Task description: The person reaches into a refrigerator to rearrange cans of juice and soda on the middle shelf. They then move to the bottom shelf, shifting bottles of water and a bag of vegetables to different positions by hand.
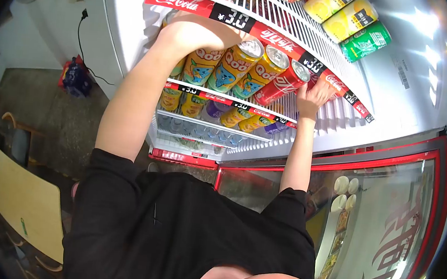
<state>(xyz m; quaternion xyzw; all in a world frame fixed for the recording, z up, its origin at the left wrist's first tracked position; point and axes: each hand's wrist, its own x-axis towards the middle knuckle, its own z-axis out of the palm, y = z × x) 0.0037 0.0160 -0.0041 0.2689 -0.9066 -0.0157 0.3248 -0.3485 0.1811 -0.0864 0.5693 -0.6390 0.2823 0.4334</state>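
At right end of middle shelf (217,98): right hand (316,97) half-open, thumb against red can (282,86), grip unclear. Behind front edge of upper shelf (199,9): left hand (226,36), opening and hold undeterminable.

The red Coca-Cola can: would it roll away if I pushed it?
The red Coca-Cola can stands upright, so a push would probably slide or tip it. Its round sides could roll once it's down, and its smooth metal may feel slippery.
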